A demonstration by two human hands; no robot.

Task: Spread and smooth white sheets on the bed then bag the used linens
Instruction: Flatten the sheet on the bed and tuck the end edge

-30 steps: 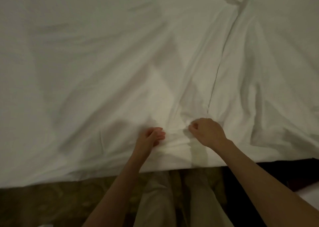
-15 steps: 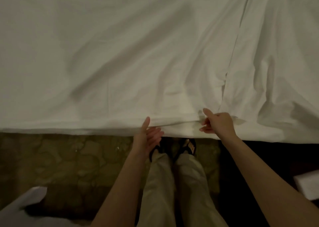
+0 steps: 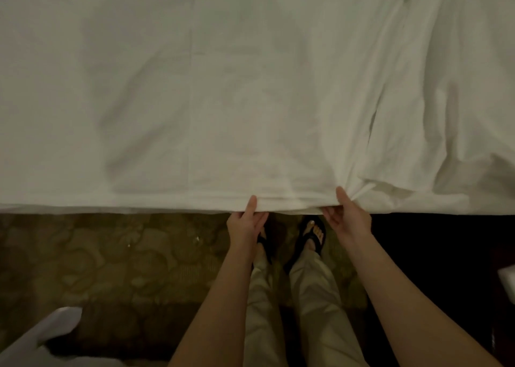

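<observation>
Both hands are at the near edge of the white sheet (image 3: 195, 93), which lies spread over the bed and fills the whole upper part of the view. The left hand (image 3: 246, 224) pinches the hem, thumb on top of the cloth and fingers tucked beneath it. The right hand (image 3: 348, 218) grips the hem just beside it in the same way, thumb pressed on top, fingers curled under the edge. The stretch of hem between the two hands is bunched into a thin fold.

The sheet looks fairly flat on the left, with soft creases and a straight fold line running down its middle. On the right it is far more rumpled: deep wrinkles fan out from the right thumb, and a long dark crease runs up and away toward the top right.

Below the hem, the patterned carpet (image 3: 111, 255) shows to the left. The person stands close to the bed in pale trousers (image 3: 315, 305) and black sandals (image 3: 310, 238), toes pointing at the bed edge. A heap of white cloth (image 3: 47, 333) sits on the floor at the bottom left corner, well apart from the hands. The area to the right of the legs is too dark to read.
</observation>
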